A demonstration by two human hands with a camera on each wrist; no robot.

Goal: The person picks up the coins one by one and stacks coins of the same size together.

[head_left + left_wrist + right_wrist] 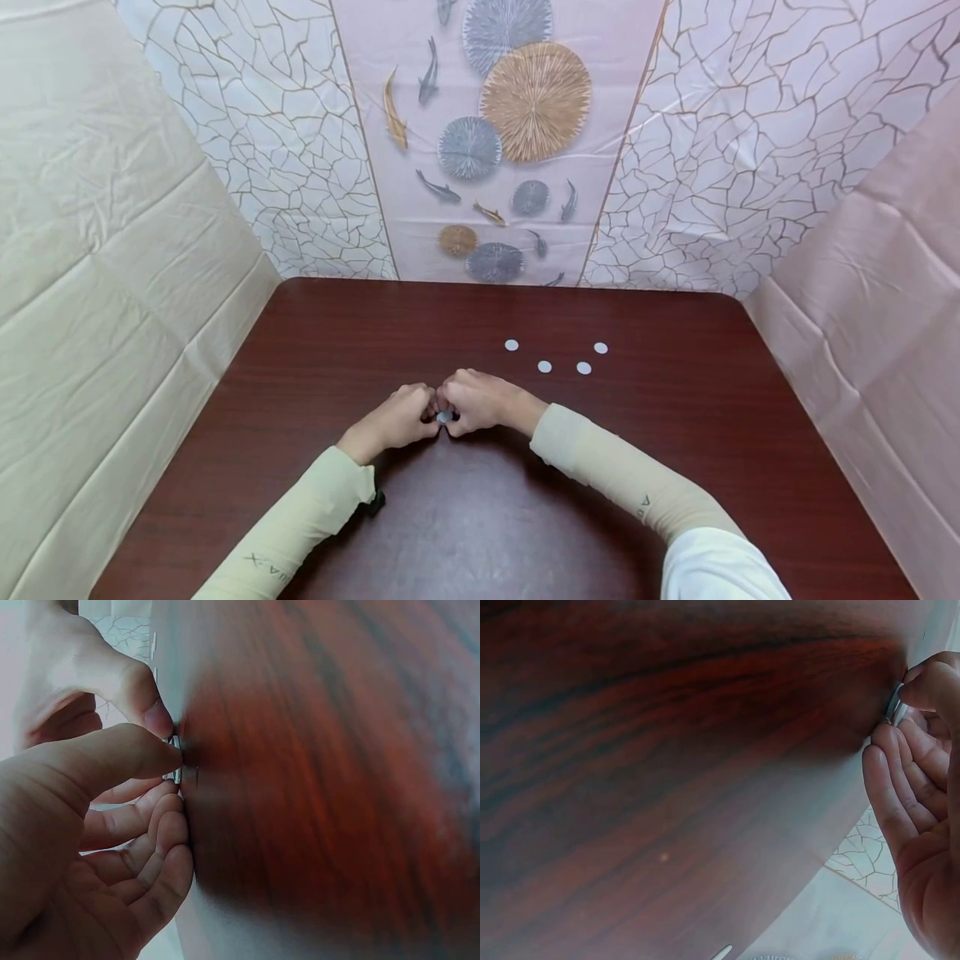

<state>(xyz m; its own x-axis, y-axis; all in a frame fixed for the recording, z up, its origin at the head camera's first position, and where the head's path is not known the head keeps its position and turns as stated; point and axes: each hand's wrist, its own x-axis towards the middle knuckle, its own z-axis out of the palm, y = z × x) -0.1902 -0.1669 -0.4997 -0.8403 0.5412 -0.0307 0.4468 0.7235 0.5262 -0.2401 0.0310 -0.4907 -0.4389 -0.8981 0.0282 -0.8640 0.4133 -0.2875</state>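
A small round white disc (445, 416) lies low over the table between my two hands. From its left side my left hand (405, 417) pinches it with curled fingers and thumb. My right hand (477, 402) grips the opposite side the same way, its knuckles meeting the left hand's. In the left wrist view the disc (178, 761) appears edge-on as a thin strip, close to the wood, with the thumb at its rim. The right wrist view shows the disc (893, 703) partly covered by thumb and fingertips.
Several more white discs (544, 367) lie flat and scattered on the dark wooden table (360, 333), beyond and right of my hands. A patterned cloth backdrop (480, 217) hangs at the table's far edge, and plain cloth walls (135, 275) flank both sides.
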